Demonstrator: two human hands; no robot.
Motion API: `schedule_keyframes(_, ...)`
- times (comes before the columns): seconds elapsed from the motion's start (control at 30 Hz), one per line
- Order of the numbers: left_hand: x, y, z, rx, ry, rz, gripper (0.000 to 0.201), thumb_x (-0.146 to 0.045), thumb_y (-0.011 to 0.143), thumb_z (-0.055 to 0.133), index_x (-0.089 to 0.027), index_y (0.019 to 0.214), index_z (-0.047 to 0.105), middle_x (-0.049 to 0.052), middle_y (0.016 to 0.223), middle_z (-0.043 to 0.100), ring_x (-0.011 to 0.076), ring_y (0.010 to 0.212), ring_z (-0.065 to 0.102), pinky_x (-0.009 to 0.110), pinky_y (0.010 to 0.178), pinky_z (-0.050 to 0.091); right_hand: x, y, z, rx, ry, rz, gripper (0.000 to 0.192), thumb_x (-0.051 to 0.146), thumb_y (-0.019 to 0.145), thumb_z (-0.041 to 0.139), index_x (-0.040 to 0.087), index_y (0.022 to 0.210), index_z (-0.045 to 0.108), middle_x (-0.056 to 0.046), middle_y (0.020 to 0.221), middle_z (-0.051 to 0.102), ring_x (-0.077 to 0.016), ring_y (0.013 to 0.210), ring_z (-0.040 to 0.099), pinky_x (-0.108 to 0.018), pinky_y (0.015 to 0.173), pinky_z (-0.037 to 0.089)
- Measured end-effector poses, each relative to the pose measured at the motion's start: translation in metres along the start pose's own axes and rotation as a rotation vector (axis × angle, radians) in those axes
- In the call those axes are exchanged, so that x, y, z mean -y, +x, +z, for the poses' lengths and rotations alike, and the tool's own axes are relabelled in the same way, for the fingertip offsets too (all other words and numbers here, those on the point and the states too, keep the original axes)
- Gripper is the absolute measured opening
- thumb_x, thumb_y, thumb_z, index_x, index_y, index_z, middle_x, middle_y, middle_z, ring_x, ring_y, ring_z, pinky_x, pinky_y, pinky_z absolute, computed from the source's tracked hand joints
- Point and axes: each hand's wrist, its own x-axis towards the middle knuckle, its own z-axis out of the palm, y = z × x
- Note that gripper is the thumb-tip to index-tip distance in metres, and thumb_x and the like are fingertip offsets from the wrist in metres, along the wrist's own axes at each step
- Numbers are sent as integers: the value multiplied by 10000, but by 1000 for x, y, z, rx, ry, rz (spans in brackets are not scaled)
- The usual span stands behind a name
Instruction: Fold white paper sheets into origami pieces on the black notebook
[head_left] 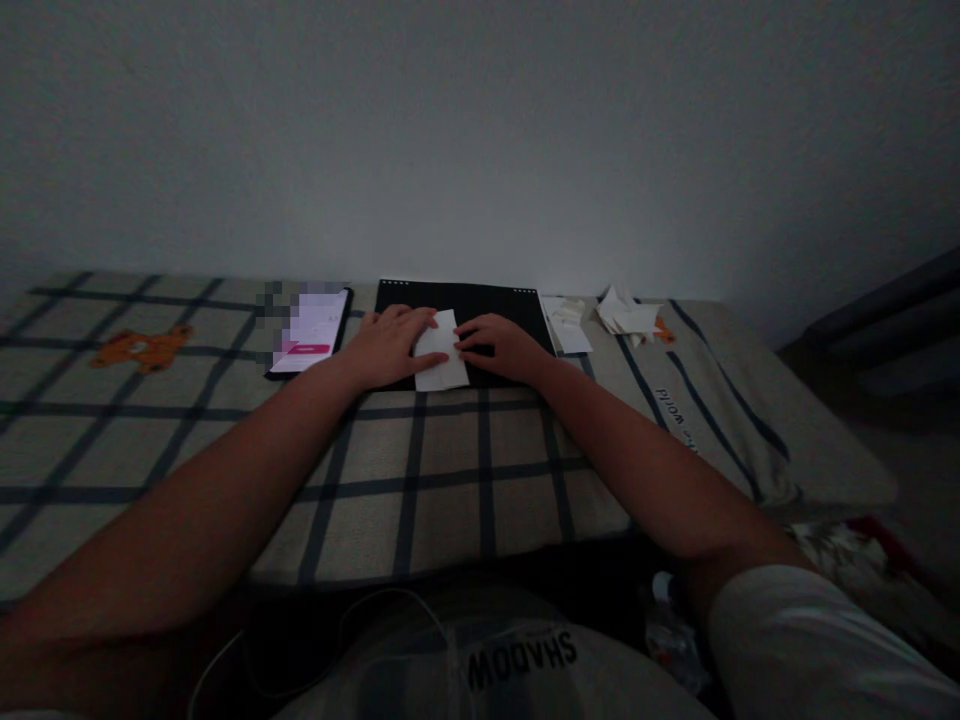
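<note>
Fingers (420, 322) of the left hand (390, 345) lie flat and spread on the left edge of a white paper (442, 355), pinning it rather than gripping; the right hand (499, 345) presses its fingers down on the right edge, probably to flatten a fold. That paper rests on a black pad (465, 300), a firm base over the soft checked bed (420, 480), at the far side by the wall. A lit phone (311, 330) lies just left of the pad. Paper scraps (626, 318) sit well to the right.
</note>
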Motion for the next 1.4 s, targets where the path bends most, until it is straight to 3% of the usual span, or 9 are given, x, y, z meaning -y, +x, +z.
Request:
schedule_keyframes(0.13, 0, 6, 1, -35, -6, -36, 495, -569, 879, 471, -249, 1249, 541, 82, 1380, 542, 316, 1263, 434, 474, 969, 346, 0, 0, 0, 2, -3, 9, 175, 247, 851, 637, 220, 990, 739, -78, 1155, 685, -214, 1099, 596, -427, 971, 443)
schedule_keyframes(0.33, -7, 14, 3, -150, 0, -105, 293, -347, 938, 413, -244, 1074, 651, 66, 1214, 661, 290, 1165, 527, 475, 929, 373, 1, 0, 0, 5, -10, 10, 175, 251, 858, 628, 220, 990, 740, -76, 1151, 688, -209, 1091, 598, -416, 969, 442)
schedule_keyframes(0.5, -5, 13, 0, -143, 1, -78, 278, -381, 924, 457, -247, 1069, 652, 70, 1201, 667, 297, 1161, 531, 486, 940, 360, 0, 0, 0, -2, -12, 1, 169, 252, 855, 632, 215, 981, 739, -76, 1147, 687, -208, 1090, 595, -414, 963, 444)
schedule_keyframes(0.8, -1, 6, -7, 24, 46, -49, 529, -580, 874, 505, -248, 1284, 539, 101, 1371, 549, 324, 1266, 438, 487, 1004, 300, 3, -1, -1, 8, 10, 8, 181, 247, 857, 630, 224, 997, 742, -81, 1149, 679, -214, 1091, 588, -421, 964, 439)
schedule_keyframes(1.17, -14, -3, -11, 161, 52, -103, 1064, -799, 649, 573, -236, 1505, 283, 119, 1532, 343, 396, 1363, 260, 526, 1056, 207, 1, -1, 0, -15, 15, -9, 179, 249, 856, 635, 213, 995, 741, -86, 1144, 687, -212, 1093, 595, -429, 972, 439)
schedule_keyframes(1.3, -13, -4, -9, 159, 38, -84, 1057, -804, 664, 552, -239, 1511, 271, 111, 1554, 307, 390, 1369, 248, 513, 1062, 207, 2, -1, 0, -3, 10, -5, 178, 248, 858, 632, 217, 994, 741, -82, 1138, 685, -209, 1092, 593, -427, 977, 435)
schedule_keyframes(1.4, -9, -4, -6, 118, 15, -73, 970, -778, 734, 505, -227, 1502, 286, 117, 1510, 386, 367, 1352, 293, 503, 1041, 244, 1, -1, 0, 3, 6, -2, 178, 249, 861, 626, 222, 997, 738, -78, 1147, 681, -208, 1100, 589, -426, 975, 436)
